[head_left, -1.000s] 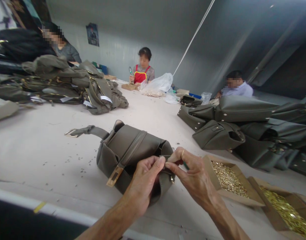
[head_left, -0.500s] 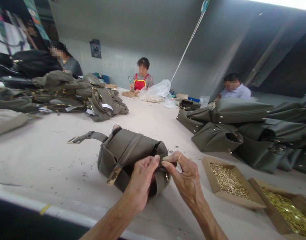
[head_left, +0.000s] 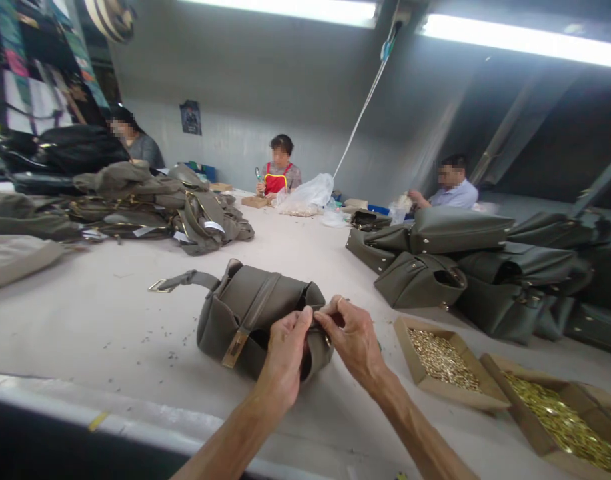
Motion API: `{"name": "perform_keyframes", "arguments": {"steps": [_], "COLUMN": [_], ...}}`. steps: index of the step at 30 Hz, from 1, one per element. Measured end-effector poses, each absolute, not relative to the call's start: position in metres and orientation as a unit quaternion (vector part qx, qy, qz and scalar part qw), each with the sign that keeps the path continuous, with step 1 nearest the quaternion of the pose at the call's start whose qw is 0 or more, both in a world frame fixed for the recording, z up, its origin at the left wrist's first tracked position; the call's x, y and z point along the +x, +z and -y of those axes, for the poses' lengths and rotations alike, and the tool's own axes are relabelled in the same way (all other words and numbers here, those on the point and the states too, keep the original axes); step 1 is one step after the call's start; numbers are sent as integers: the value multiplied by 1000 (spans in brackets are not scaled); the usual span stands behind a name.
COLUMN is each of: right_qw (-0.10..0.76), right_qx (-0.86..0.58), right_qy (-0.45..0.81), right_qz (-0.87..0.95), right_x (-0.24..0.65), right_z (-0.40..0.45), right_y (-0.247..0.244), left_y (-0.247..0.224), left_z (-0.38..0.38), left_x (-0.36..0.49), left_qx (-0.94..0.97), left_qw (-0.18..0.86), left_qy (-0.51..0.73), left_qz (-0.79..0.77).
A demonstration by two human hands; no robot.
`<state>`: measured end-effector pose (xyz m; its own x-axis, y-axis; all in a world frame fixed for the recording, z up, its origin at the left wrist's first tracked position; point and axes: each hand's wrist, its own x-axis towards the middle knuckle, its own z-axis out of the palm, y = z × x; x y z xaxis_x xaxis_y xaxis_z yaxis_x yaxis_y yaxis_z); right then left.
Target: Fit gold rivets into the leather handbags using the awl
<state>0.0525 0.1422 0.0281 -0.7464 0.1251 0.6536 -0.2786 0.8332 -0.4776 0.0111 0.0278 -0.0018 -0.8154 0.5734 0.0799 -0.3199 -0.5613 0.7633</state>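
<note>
A dark olive handbag [head_left: 252, 297] lies on its side on the pale table in front of me. Its strap with a metal buckle [head_left: 160, 285] stretches out to the left, and a gold plate [head_left: 234, 349] sits on its front band. My left hand [head_left: 285, 350] is closed on the bag's right edge, thumb on top. Right beside it, my right hand [head_left: 349, 331] pinches at the same edge with thumb and forefinger. Whatever small piece lies between those fingertips is hidden. A bit of gold metal shows on the bag just under my right fingers.
Cardboard trays of small gold metal parts [head_left: 442, 360] and yellow-gold pieces [head_left: 560, 417] stand at right. Green bags [head_left: 505, 290] are piled behind them. Olive bags [head_left: 135, 200] are heaped at far left. Three people sit across the table, near a clear plastic bag [head_left: 310, 193].
My view has tilted up a little, showing ceiling lights. Both hands stay at the bag's right edge, with the right fingers slightly shifted. The person at far right has raised their head.
</note>
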Motion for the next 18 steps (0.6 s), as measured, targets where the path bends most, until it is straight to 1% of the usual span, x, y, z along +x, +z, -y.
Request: {"name": "perform_keyframes", "arguments": {"steps": [2,4,7,9,11,16,18], "right_qw": [394,382,296,238,195,132,111], "right_qx": [-28,-42,10,54,94,203,237], "right_qy": [304,310,315,292,224,-39,-123], "right_qz": [867,870,902,925,950,970,957], "right_x": [53,57,67,73,74,66,62], "right_z": [-133,-131,-142,-154,-165,-172,-169], "right_y": [17,17,32,46,58,76,83], "left_y": [-4,-4,0,2,4,2,1], "left_z": [-30,-30,-28,-26,-26,-27,-27], "left_x": [11,11,10,10,11,11,11], "left_qx": [168,174,167,163,167,191,191], "left_qw": [234,232,248,256,256,233,227], "left_qy": [871,865,858,853,848,840,841], "left_qz": [-399,-409,-418,-424,-434,-450,-452]}}
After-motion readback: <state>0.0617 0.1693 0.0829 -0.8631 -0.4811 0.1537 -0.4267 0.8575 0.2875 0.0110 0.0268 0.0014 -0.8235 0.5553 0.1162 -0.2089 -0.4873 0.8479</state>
